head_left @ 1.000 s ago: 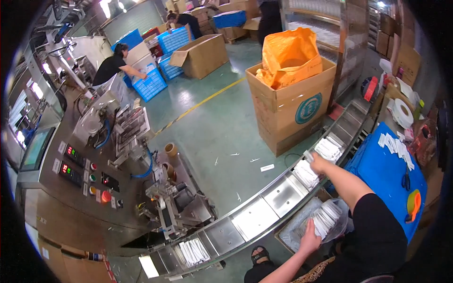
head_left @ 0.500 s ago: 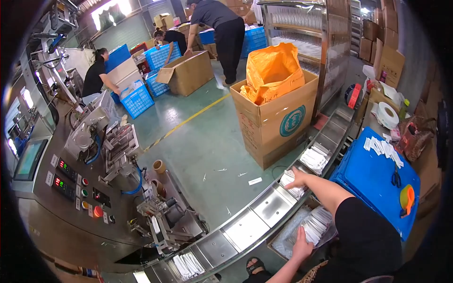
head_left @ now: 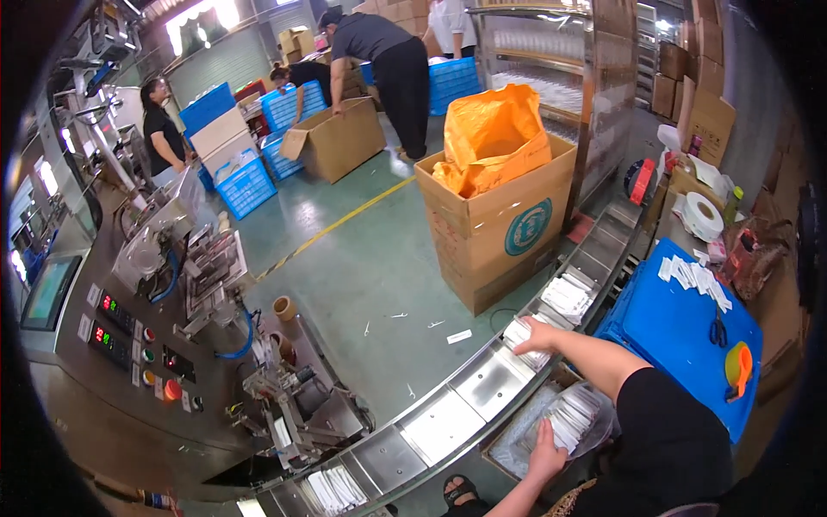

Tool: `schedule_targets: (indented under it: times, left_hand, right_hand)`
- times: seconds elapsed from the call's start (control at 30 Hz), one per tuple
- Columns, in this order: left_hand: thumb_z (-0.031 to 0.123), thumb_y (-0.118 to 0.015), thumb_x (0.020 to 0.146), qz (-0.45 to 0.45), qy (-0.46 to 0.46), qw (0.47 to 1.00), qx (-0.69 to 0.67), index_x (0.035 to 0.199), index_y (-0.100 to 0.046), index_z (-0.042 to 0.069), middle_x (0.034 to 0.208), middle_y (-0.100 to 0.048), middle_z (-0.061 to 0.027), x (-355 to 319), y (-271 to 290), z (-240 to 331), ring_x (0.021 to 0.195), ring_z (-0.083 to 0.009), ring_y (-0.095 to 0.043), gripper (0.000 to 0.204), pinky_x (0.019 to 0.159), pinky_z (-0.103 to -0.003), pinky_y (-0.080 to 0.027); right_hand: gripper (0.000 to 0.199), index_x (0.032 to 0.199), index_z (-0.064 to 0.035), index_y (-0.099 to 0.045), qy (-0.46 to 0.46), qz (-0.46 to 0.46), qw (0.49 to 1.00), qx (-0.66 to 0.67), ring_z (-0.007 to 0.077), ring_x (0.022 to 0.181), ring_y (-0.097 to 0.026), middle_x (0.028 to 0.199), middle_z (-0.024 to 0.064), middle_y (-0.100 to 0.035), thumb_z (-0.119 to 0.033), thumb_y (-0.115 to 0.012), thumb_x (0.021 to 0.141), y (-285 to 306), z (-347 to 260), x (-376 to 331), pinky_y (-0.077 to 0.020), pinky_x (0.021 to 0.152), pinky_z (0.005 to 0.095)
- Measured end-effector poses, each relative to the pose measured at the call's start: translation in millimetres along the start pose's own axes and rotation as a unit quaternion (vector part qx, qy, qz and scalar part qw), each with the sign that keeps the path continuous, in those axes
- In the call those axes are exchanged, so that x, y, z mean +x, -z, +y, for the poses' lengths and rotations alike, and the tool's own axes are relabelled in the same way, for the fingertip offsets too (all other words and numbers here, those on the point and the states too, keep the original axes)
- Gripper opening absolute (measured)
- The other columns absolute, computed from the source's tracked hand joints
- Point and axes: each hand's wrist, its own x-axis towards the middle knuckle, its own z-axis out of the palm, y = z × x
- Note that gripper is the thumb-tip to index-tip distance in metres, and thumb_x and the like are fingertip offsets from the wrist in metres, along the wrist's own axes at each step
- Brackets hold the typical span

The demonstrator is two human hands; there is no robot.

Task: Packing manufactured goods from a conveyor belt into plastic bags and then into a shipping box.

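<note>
My right hand (head_left: 541,336) reaches over the curved metal conveyor (head_left: 444,422), its fingers closed on a stack of slim white packets (head_left: 536,359) in one compartment. Nearer my body, my left hand (head_left: 546,457) is closed at the near end of a bundle of similar white packets (head_left: 575,414). Clear plastic surrounds that bundle, over an open carton (head_left: 506,450) beside the conveyor. Some of the left fingers are hidden. Another packet stack (head_left: 568,295) lies in the compartment beyond my right hand, and one more (head_left: 334,489) sits toward the conveyor's near left end.
A tall carton (head_left: 482,250) with an orange bag (head_left: 495,129) stands across the conveyor. Right of my arm, a blue lid (head_left: 672,319) bears packets, scissors (head_left: 718,329) and a tape roll (head_left: 739,364). A machine panel (head_left: 129,345) stands left. Co-workers handle crates and a box farther off.
My right hand stays at the conveyor stack with its fingers drawn closer around it. Behind, the co-worker at left has straightened up. The view has shifted slightly.
</note>
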Motion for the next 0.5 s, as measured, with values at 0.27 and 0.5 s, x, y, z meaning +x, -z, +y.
schedule_targets:
  times: [0.27,0.5]
  left_hand:
    - [0.019,-0.054,0.071,-0.013,-0.008,1.000,-0.015,0.139,-0.009,-0.003,0.143,-0.017,-0.0264,4.6,-2.7,-2.5,0.132,-0.0363,-0.022,0.085,0.105,-0.036,-0.025]
    - [0.019,-0.054,0.072,0.009,-0.013,1.000,-0.020,0.139,-0.012,-0.004,0.143,-0.018,-0.0244,-1.5,-4.3,-12.4,0.132,-0.0359,-0.021,0.082,0.105,-0.036,-0.025]
  right_hand:
    - [0.107,0.137,-0.0008,-0.021,0.025,0.005,0.998,0.063,0.0278,0.114,-0.048,0.123,0.0197,-0.049,-0.029,-0.083,0.055,-10.0,22.5,8.7,-0.0366,0.097,0.0328]
    - [0.095,0.134,-0.0020,-0.029,0.002,0.065,0.997,0.028,0.0298,0.111,-0.050,0.120,0.0211,-0.051,-0.029,-0.079,0.057,10.0,5.8,-13.3,-0.0380,0.096,0.0331]
